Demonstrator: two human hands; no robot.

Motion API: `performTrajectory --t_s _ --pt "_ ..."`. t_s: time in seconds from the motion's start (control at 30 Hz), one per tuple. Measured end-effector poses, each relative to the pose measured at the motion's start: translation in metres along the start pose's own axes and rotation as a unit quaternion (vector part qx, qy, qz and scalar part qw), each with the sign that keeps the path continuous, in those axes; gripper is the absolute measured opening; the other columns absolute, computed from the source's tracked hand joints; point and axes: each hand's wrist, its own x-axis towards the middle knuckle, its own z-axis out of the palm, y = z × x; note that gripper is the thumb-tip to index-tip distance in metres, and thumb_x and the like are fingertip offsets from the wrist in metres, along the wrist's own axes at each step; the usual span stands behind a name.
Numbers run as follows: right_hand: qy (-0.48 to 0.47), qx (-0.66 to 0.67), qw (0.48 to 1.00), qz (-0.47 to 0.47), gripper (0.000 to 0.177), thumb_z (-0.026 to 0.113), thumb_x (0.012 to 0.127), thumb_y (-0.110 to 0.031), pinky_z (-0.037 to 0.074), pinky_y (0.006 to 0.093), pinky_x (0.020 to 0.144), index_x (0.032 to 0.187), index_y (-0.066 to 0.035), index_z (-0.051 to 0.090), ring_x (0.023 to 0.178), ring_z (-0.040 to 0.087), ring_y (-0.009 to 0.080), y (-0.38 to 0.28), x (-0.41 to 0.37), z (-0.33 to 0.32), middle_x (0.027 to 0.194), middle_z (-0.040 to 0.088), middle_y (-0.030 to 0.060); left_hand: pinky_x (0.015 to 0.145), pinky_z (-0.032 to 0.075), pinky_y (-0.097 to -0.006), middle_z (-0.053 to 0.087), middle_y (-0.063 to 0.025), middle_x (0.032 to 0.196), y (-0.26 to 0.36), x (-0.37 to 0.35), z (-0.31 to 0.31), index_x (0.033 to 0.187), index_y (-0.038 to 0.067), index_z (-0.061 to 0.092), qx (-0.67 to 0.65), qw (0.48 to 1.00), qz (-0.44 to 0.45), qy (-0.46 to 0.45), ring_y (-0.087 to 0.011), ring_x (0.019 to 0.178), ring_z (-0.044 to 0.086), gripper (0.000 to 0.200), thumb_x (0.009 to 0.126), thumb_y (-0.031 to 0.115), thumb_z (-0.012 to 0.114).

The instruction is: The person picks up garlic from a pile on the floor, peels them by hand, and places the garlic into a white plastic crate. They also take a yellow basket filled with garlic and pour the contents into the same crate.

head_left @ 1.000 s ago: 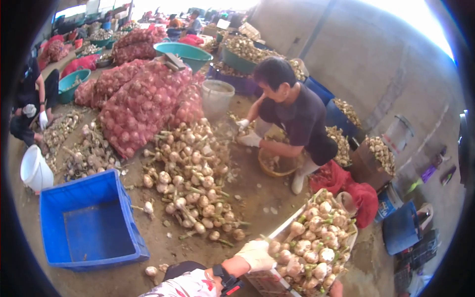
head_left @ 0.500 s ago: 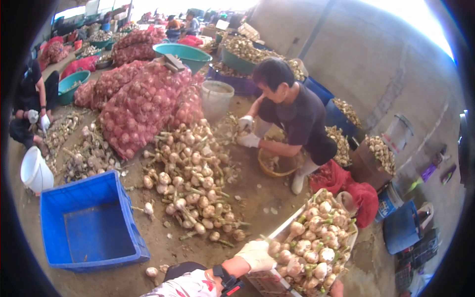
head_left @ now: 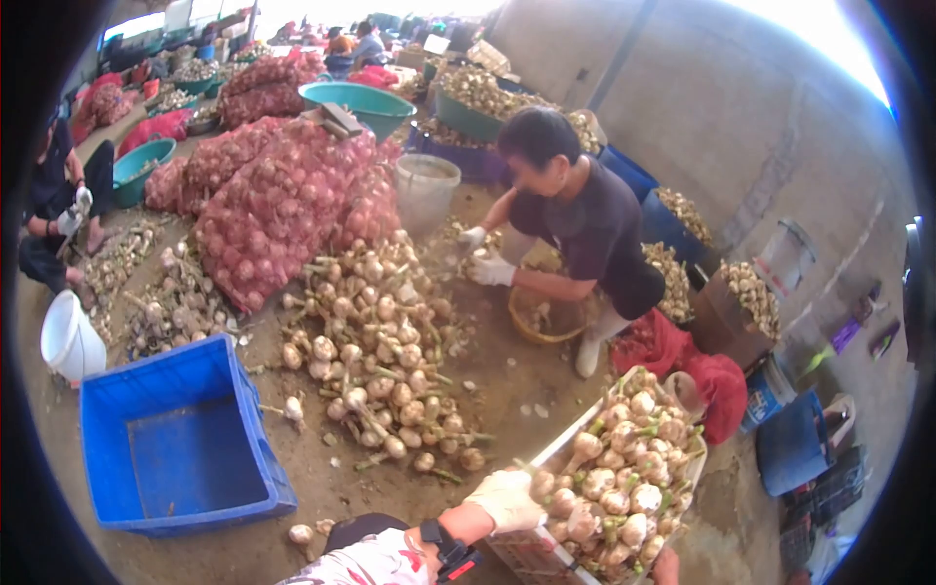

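My left hand (head_left: 506, 501), in a pale glove with a dark watch on the wrist, is closed over the near left edge of a white crate (head_left: 575, 429). The crate is heaped with garlic bulbs (head_left: 614, 502) with short green stems. At its near right side only a small part of my right hand (head_left: 666, 565) shows, against the crate; its fingers are hidden. A large pile of loose garlic (head_left: 390, 351) lies on the floor ahead of the crate.
A blue bin (head_left: 195, 439) sits at left, beside a white bucket (head_left: 72, 336). Opposite me a gloved co-worker (head_left: 595, 214) crouches by a yellow basket (head_left: 546, 322). Red mesh sacks of garlic (head_left: 283, 214) are stacked behind the pile. Another person (head_left: 58, 205) sits far left.
My hands and the crate stay nearly in place. The crouching co-worker's gloved hands have moved slightly apart. At far left, the seated person's gloved hands have come up and closer together.
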Motion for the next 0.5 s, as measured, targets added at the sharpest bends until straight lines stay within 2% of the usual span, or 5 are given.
performTrajectory --t_s 0.5 --pt "0.001 0.008 1.0 0.004 0.032 0.046 0.095 -0.027 0.054 0.0418 0.055 0.101 -0.001 0.064 0.074 0.066 0.0256 0.0098 -0.0021 -0.0037 0.087 0.068 0.0127 0.08 0.052 -0.0397 0.064 -0.0267 0.101 -0.0041 0.003 0.0023 0.095 -0.003 0.067 -0.003 1.0 0.015 0.007 -0.036 0.093 0.064 0.056 0.067 0.045 0.066"
